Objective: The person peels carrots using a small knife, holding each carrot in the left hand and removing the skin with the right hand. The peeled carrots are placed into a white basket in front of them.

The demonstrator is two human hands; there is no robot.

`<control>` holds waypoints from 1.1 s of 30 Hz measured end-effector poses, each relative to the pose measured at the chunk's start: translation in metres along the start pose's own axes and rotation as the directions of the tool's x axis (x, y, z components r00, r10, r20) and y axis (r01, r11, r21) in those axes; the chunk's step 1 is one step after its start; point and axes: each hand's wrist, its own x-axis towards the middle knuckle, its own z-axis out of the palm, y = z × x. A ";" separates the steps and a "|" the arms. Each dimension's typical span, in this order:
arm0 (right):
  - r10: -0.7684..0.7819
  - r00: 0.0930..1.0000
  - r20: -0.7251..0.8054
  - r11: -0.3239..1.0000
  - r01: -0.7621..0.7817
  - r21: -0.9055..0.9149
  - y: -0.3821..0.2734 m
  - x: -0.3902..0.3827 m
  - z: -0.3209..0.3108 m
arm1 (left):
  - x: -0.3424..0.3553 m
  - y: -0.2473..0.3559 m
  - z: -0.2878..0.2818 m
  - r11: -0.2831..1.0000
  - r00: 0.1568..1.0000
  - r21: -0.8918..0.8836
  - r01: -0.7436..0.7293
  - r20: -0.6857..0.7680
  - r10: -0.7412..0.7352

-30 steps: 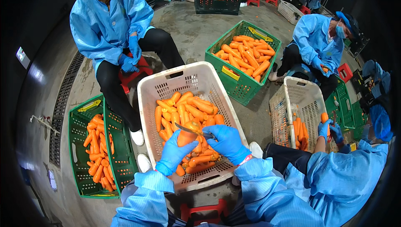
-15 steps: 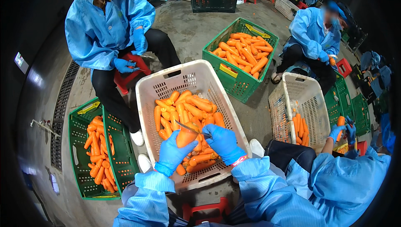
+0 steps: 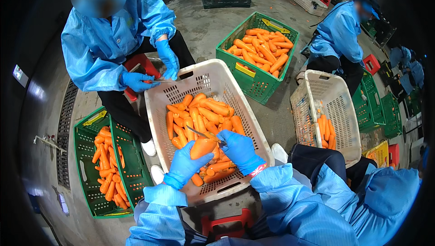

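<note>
In a blue glove, my left hand [image 3: 185, 167] is closed around a thick carrot [image 3: 203, 147], held over the near part of a white plastic basket [image 3: 247, 105]. My right hand [image 3: 239, 151], gloved too, grips a small knife [image 3: 197, 132] whose handle is mostly hidden in the fingers. The blade points up and left, close behind the carrot's upper end; whether it touches cannot be told. Beneath both hands lies a heap of carrots [image 3: 198, 111] inside the basket.
Green crates of carrots stand at the left [image 3: 132, 164] and beyond the basket [image 3: 253, 83]. A second white basket [image 3: 337, 114] is at the right. Opposite sits a co-worker [image 3: 106, 38] holding a thin blade at the basket's far-left rim; another person [image 3: 380, 200] bends close on my right.
The opposite co-worker has leaned in, hands moving to the basket's rim. The person on my right has bent down, hands now out of sight. I still hold the carrot and knife in nearly the same place.
</note>
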 end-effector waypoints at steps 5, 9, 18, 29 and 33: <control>-0.105 0.991 -0.083 0.993 0.108 0.036 -0.004 0.005 -0.010 | -0.001 -0.021 -0.004 0.925 0.976 -0.362 0.116 0.213 -0.039; -0.104 0.993 -0.049 0.995 0.104 -0.003 0.000 0.004 -0.010 | 0.001 -0.033 0.011 0.982 0.979 -0.012 -0.190 -0.072 0.189; -0.009 0.998 0.065 0.997 0.014 -0.072 0.008 0.000 -0.015 | 0.005 -0.038 0.006 0.859 0.962 -0.495 0.132 0.272 0.009; 0.250 0.955 0.159 0.913 -0.178 -0.367 0.045 -0.008 -0.032 | -0.016 -0.022 0.025 0.996 0.983 -0.077 -0.055 0.168 0.067; 0.129 0.992 0.019 0.972 -0.122 -0.200 0.028 0.004 -0.040 | 0.001 -0.014 0.017 0.858 0.980 -0.479 0.185 0.160 -0.122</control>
